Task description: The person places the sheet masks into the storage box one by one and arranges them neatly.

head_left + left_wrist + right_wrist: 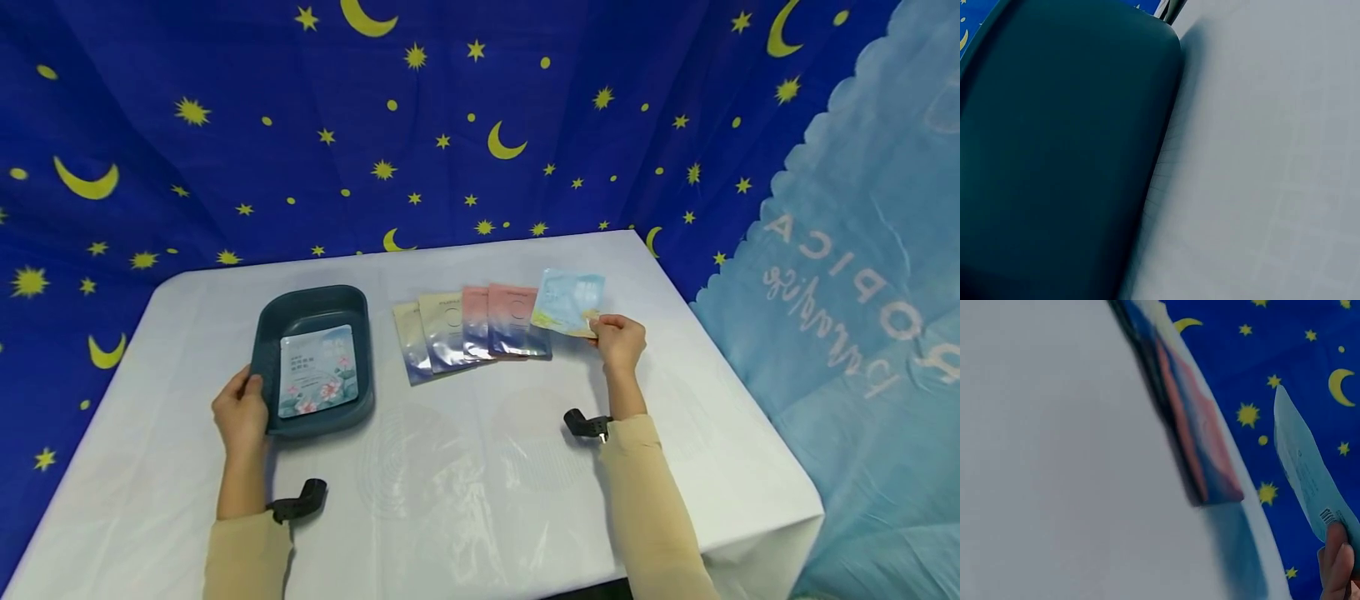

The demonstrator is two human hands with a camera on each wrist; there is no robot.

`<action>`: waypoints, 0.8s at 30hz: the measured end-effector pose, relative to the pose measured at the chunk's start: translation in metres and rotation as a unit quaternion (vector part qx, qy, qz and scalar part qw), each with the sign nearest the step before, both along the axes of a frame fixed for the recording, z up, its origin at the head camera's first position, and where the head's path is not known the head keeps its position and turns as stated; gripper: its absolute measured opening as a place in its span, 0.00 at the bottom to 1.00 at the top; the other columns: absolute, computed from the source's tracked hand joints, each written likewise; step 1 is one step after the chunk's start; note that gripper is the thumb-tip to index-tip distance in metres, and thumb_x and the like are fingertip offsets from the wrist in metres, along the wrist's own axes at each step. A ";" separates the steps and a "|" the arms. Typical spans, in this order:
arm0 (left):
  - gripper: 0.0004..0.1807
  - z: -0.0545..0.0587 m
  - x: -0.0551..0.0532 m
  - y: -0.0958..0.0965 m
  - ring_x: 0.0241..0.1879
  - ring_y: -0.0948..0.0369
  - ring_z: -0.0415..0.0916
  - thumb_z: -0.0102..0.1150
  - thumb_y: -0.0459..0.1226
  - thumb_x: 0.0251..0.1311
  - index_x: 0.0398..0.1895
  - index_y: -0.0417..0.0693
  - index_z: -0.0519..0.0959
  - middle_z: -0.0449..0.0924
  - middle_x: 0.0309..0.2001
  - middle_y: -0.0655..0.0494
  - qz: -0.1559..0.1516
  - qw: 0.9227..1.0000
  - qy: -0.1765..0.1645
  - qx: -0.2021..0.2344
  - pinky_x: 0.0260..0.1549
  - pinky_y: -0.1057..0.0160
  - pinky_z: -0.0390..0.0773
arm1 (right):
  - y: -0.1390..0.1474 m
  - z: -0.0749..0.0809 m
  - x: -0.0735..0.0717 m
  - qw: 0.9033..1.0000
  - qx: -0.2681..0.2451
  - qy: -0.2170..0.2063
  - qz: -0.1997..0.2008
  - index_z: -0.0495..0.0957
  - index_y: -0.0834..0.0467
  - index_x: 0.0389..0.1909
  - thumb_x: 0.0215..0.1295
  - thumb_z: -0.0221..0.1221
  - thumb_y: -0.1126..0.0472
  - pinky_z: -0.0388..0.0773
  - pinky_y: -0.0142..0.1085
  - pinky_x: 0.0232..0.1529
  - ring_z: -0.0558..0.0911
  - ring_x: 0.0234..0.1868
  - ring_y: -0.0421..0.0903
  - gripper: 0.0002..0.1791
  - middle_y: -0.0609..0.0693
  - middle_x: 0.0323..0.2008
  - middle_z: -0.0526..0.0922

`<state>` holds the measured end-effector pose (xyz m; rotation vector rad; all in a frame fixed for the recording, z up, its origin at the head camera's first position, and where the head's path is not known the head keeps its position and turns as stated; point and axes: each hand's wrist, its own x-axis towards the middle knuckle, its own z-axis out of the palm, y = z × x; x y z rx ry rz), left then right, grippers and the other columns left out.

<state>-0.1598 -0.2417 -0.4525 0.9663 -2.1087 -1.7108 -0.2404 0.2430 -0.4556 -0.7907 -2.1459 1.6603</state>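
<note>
Basically, pinched lt-blue pkt (566,296) w/ R hand (621,340), 2 o'clock from fanned pkts (450,333). Gripped teal tray (330,427) at 8 o'clock w/ L hand (242,412); saw flowered pkt (318,371) inside.

A deep-blue curtain (442,100) printed with yellow moons and stars hangs behind the white-draped bench (480,467); at right hangs a scalloped, lettered light-blue cloth (862,208).

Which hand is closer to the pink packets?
The right hand: it holds a light blue packet just to the right of the pink packets. The left hand grips the teal tray, farther off to their left.
</note>
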 end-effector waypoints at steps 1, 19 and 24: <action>0.25 0.000 0.000 0.000 0.71 0.49 0.57 0.38 0.38 0.75 0.72 0.40 0.63 0.62 0.72 0.40 0.000 1.000 -0.001 0.001 0.73 0.54 0.57 | -0.001 0.003 0.000 1.000 -0.001 0.006 -0.001 0.82 0.69 0.42 0.63 0.63 0.67 0.83 0.30 0.25 0.77 0.14 0.33 0.10 0.53 0.29 0.82; 0.25 0.000 0.002 -0.001 0.73 0.48 0.55 0.37 0.37 0.75 0.72 0.38 0.62 0.60 0.72 0.39 -0.007 1.000 0.007 0.000 0.74 0.52 0.55 | -0.063 0.036 -0.006 0.993 -0.012 0.090 0.078 0.81 0.71 0.39 0.63 0.62 0.68 0.85 0.36 0.28 0.79 0.17 0.33 0.09 0.64 0.33 0.85; 0.25 0.000 0.001 -0.003 0.73 0.47 0.55 0.37 0.37 0.75 0.72 0.38 0.62 0.60 0.72 0.39 -0.008 1.000 0.003 -0.003 0.74 0.51 0.55 | -0.098 0.045 -0.009 0.988 -0.013 0.097 0.121 0.81 0.70 0.37 0.63 0.62 0.68 0.85 0.51 0.38 0.79 0.17 0.34 0.07 0.61 0.30 0.85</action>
